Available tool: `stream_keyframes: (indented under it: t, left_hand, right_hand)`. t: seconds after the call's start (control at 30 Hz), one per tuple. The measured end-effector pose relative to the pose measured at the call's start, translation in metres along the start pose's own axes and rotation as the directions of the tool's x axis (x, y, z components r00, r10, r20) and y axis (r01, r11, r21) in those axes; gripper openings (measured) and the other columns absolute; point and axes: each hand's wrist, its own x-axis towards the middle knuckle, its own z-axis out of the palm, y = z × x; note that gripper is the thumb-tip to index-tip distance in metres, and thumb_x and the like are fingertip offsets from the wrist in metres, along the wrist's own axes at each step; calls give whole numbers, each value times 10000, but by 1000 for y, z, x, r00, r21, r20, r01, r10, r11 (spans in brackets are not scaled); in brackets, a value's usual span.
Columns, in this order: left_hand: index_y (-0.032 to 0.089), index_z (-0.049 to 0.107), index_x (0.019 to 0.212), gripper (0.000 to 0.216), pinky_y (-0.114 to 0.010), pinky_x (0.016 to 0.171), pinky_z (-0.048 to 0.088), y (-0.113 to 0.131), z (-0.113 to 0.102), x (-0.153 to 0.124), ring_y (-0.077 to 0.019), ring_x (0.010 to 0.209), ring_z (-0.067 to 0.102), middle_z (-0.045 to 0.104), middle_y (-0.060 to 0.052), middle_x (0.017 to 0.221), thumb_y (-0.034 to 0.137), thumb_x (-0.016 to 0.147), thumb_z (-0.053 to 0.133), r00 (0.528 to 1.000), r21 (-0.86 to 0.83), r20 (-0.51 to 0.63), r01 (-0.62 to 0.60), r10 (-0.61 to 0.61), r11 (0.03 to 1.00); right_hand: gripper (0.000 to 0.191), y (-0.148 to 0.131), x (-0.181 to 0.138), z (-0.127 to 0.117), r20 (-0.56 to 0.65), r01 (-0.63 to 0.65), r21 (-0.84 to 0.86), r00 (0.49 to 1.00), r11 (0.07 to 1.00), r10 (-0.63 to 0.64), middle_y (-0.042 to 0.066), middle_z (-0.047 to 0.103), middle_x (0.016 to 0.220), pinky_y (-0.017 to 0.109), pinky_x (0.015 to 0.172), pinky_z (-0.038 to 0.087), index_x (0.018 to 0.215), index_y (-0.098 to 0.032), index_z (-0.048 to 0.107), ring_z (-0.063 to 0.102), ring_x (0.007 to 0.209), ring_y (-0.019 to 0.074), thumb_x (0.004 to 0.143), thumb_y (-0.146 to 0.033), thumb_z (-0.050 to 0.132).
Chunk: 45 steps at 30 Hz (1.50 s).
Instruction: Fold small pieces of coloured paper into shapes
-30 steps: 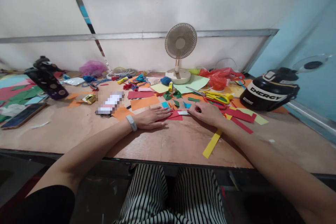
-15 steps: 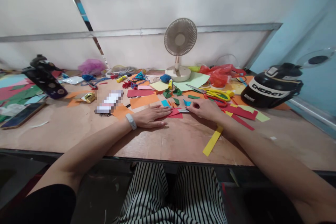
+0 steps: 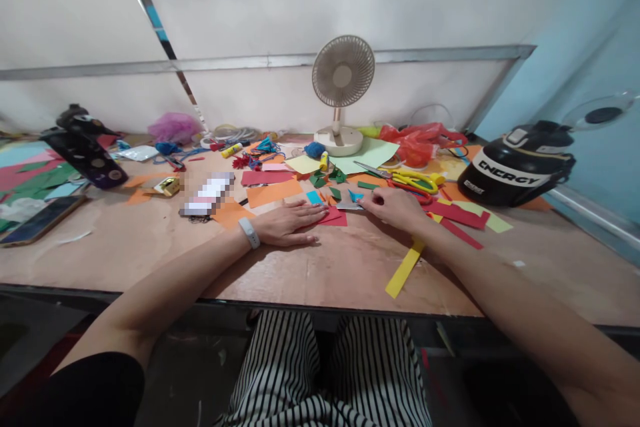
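My left hand (image 3: 290,221) lies flat on the wooden table (image 3: 325,267), fingers stretched out, pressing on a red paper piece (image 3: 334,216). My right hand (image 3: 395,207) rests just right of it with fingers curled, pinching a small grey-white strip (image 3: 350,207) at the red paper's edge. Small green, blue and orange paper scraps (image 3: 336,195) lie just beyond both hands. A white band sits on my left wrist.
Yellow-handled scissors (image 3: 410,181), a small desk fan (image 3: 343,90), a black helmet (image 3: 520,163), a red plastic bag (image 3: 417,143), a yellow paper strip (image 3: 404,270), orange and red sheets (image 3: 273,192), a phone (image 3: 37,220) at left, glue sticks and yarn at the back.
My right hand has shifted slightly away along the red paper's edge, with its fingers curling tighter. My left hand stays flat in place. The view has tilted a little.
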Motion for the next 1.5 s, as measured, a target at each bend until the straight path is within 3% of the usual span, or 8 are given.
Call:
stream_keyframes:
  t: [0.27, 0.47, 0.8, 1.13, 1.5]
  left_hand:
    - [277, 153, 1597, 696, -419, 1258, 100, -1, 1, 0, -218, 1507, 263, 265, -49, 1624, 560, 1011, 400, 999, -27, -45, -24, 22, 999]
    - [328, 148, 1592, 665, -449, 1261, 64, 2, -2, 1, -218, 1519, 227, 249, -15, 1629, 597, 1015, 339, 1000, -6, -8, -16, 16, 1000]
    - [305, 159, 1594, 663, -431, 1257, 86, -1, -1, 0, -223, 1524, 208, 200, -16, 1642, 598, 1019, 312, 1000, 1, 8, -13, 13, 1000]
    - [292, 155, 1594, 638, -411, 1248, 81, -2, -1, 0, -195, 1522, 216, 224, -4, 1638, 578, 1035, 269, 999, 5, 45, 13, -14, 1000]
    - [289, 168, 1594, 645, -422, 1253, 61, -3, 0, 0, -208, 1515, 238, 255, -23, 1628, 580, 1030, 284, 1000, -5, 16, 5, -5, 1000]
  right_hand:
    - [416, -1, -1, 0, -33, 14, -22, 999, 1000, -14, 66, 704, 796, 293, 544, 298, 709, -222, 646, 623, 744, 232, 862, -593, 538]
    - [429, -1, 1, -2, -43, -50, -65, 998, 997, 47, 74, 706, 824, 293, 540, 289, 750, -214, 648, 615, 752, 233, 882, -599, 511]
    - [374, -1, -1, 2, -25, 42, 23, 999, 999, -41, 39, 716, 799, 285, 555, 316, 693, -227, 645, 615, 734, 208, 847, -560, 572]
    - [393, 4, 7, 5, 21, 218, -21, 976, 976, -217, 58, 723, 860, 290, 571, 327, 735, -209, 628, 619, 753, 203, 873, -565, 536]
    - [394, 9, 15, 10, 41, 276, -41, 961, 960, -274, 56, 708, 869, 292, 580, 319, 754, -213, 606, 598, 771, 208, 880, -576, 523]
